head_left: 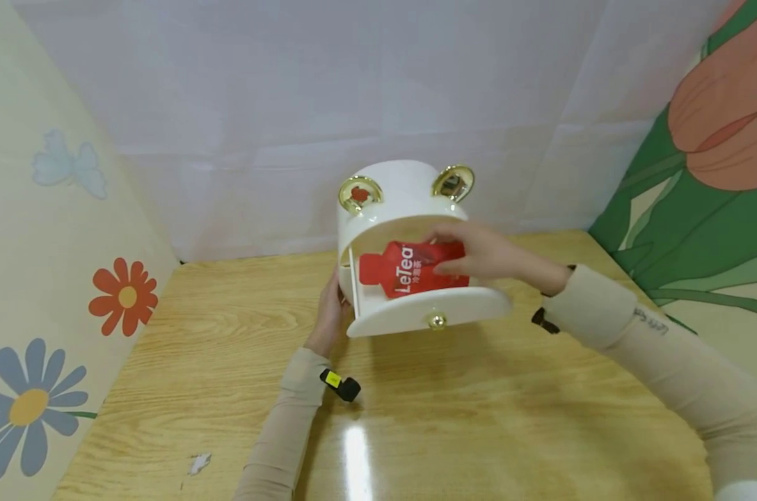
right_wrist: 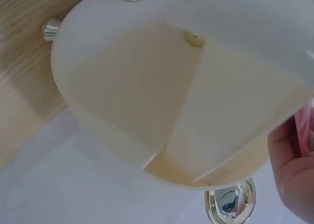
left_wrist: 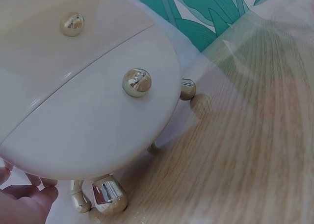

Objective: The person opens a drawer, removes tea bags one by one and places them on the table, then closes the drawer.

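A white rounded box [head_left: 399, 182] with two gold-rimmed ears has its upper drawer [head_left: 430, 312] pulled out. Over that drawer lies a red pouch [head_left: 403, 270], its cap end to the left, gripped by my right hand [head_left: 485, 256] between thumb and fingers. The right wrist view catches part of this hand [right_wrist: 297, 172] beside a sliver of the pouch [right_wrist: 303, 128]. My left hand [head_left: 330, 316] rests against the box's left side, partly hidden behind it. In the left wrist view its fingertips touch the lower edge of the box front [left_wrist: 93, 131]; the left hand [left_wrist: 27, 202] holds nothing else visible.
The box stands on gold feet [left_wrist: 110, 194] on a wooden table [head_left: 516, 417], near a white cloth backdrop [head_left: 278, 104]. Painted panels with flowers flank the table at left [head_left: 59, 229] and right [head_left: 716, 229].
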Demonstrator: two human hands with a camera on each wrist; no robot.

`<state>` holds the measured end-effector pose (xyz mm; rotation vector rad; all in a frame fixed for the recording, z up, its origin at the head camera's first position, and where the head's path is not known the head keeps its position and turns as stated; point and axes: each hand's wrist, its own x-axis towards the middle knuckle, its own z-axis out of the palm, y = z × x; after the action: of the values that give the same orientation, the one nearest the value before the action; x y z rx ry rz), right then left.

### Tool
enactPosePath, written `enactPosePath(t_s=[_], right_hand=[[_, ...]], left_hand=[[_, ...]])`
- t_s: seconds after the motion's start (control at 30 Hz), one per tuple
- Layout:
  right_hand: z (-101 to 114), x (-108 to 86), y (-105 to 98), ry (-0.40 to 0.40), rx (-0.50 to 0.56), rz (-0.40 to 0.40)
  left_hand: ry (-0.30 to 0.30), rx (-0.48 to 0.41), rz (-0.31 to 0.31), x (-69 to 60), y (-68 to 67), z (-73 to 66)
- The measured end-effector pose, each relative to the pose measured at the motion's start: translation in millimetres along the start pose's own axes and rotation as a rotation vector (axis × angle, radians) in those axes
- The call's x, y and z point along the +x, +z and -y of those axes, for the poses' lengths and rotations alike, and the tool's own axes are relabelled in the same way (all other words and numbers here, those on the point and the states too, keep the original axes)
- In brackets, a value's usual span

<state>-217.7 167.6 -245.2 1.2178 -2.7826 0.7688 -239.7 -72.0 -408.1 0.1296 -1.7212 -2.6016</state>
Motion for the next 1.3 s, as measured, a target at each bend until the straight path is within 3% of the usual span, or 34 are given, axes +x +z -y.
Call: enactPosePath(t_s=[0.17,0.5,0.7,1.03,1.3], right_hand=[[0,-3.5,-5,0.056,0.081,-0.046],[-6,-18.2,-16,0.134,0.222,-0.231],[-6,-25.3,-20,0.218,0.288,-0.301],[-8,-39.9,-15,0.382,0.406,-0.493],[-16,-54.7,-14,0.398,0.494,-0.608]], left_hand=[[0.003,0.015,-0.024,-3.0,2.5,-4.6],[0.02,-0.011,-0.023,-0.9,2.2,-0.1],[0.028,-0.021,-0.027,0.8,1.2,2.2],[0.025,-0.012,-0.02,-0.2,0.1,1.8],[0.014,-0.016,-0.037,-2.0,-0.2,-0.3]])
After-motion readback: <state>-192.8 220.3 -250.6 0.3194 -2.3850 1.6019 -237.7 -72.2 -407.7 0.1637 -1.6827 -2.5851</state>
